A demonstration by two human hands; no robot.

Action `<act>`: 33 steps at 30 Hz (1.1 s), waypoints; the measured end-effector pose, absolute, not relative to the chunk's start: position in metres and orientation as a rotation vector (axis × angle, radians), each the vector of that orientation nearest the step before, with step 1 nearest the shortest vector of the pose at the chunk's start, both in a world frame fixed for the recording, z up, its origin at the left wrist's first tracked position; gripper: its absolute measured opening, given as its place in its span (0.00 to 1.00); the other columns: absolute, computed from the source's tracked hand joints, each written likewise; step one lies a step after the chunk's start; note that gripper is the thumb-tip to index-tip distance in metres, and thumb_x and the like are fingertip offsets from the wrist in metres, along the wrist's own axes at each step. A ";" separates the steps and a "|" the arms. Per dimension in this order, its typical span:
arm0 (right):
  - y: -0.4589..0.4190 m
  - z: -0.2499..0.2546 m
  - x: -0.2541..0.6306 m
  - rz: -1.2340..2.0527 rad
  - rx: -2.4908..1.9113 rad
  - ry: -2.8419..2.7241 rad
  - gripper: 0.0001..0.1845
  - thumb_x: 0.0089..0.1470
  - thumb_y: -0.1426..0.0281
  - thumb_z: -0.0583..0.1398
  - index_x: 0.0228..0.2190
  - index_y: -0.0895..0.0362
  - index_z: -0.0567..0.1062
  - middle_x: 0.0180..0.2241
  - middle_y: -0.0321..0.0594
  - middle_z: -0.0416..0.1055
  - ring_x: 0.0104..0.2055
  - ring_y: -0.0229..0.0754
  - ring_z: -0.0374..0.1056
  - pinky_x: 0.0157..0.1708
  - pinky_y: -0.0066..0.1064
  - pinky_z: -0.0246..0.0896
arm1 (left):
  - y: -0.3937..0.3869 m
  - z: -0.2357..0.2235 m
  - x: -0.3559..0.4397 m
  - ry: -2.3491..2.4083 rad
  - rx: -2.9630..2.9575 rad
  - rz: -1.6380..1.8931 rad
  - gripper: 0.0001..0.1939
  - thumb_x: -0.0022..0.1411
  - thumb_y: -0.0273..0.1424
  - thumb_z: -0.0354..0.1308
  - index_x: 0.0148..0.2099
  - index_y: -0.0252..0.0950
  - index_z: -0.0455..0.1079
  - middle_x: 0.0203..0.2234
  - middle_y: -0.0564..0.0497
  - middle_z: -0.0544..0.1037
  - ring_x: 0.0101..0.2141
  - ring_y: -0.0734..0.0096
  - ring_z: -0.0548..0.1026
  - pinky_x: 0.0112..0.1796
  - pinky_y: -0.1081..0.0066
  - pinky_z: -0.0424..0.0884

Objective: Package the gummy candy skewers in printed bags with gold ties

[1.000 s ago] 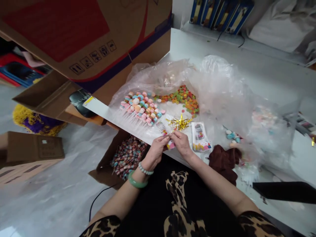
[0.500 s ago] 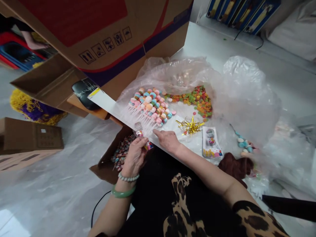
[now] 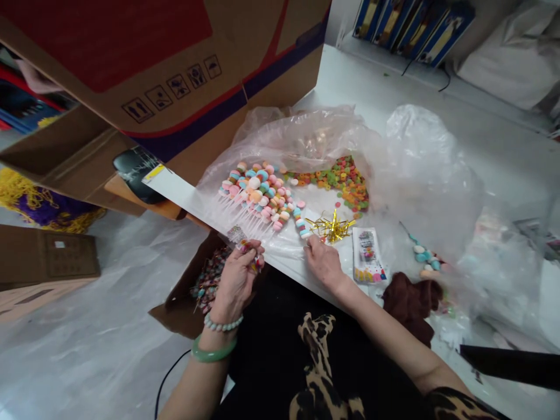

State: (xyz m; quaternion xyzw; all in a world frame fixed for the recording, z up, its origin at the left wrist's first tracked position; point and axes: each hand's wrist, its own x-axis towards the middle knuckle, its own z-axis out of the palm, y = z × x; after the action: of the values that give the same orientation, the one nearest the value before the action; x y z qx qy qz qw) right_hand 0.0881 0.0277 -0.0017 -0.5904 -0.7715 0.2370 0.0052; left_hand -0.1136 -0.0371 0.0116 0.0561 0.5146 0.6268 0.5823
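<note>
My left hand (image 3: pixel 240 269) pinches a small printed clear plastic bag (image 3: pixel 237 234) near the table's front edge. In the fingers of my right hand (image 3: pixel 324 261) is a stick of pastel candies (image 3: pixel 300 224), standing off from the pile, its lower end hidden by the fingers. Many similar candy sticks (image 3: pixel 258 192) lie heaped on clear plastic, white sticks pointing towards me. Gold metallic twist ties (image 3: pixel 336 226) are beside my right hand. A stack of printed bags (image 3: pixel 368 256) lies to their right.
Small orange and green candy rings (image 3: pixel 350 184) lie behind the ties. A crumpled plastic bag (image 3: pixel 420 169) spreads over the right side, near a brown cloth (image 3: pixel 411 303). A tall carton (image 3: pixel 271 87) stands at the back left. Below the edge, an open box (image 3: pixel 175 309) holds wrapped pieces.
My right hand has gone from pointing beside my left hand to the right, and now grips a candy stick apart from the heap. My left hand keeps the bag. The view has shifted slightly.
</note>
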 end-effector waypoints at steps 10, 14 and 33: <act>0.039 -0.012 0.116 1.554 -1.560 -1.103 0.09 0.46 0.62 0.59 0.24 0.54 0.68 0.16 0.28 0.62 0.15 0.32 0.54 0.17 0.27 0.47 | -0.021 0.025 -0.082 1.163 0.122 1.198 0.09 0.54 0.29 0.64 0.35 0.33 0.67 0.34 0.43 0.80 0.31 0.63 0.79 0.35 0.61 0.77; 0.019 0.010 0.134 1.807 -1.381 -0.868 0.12 0.42 0.62 0.65 0.26 0.55 0.70 0.18 0.30 0.64 0.19 0.32 0.56 0.19 0.25 0.49 | -0.012 0.023 -0.073 1.270 0.285 1.311 0.13 0.49 0.31 0.68 0.36 0.32 0.72 0.33 0.47 0.80 0.28 0.72 0.76 0.31 0.71 0.71; -0.007 0.036 0.108 1.754 -1.169 -0.987 0.09 0.41 0.65 0.64 0.22 0.55 0.69 0.24 0.33 0.68 0.26 0.35 0.61 0.21 0.25 0.57 | -0.008 0.018 -0.022 1.400 0.412 1.341 0.21 0.36 0.41 0.73 0.21 0.33 0.67 0.14 0.56 0.67 0.18 0.81 0.61 0.22 0.75 0.56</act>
State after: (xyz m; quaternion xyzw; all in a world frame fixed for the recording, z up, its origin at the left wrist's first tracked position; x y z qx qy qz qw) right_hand 0.1080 -0.0068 0.0358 -0.4612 -0.3895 0.6920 0.3959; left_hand -0.0219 -0.0084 0.0178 0.1737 0.5909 0.5660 0.5480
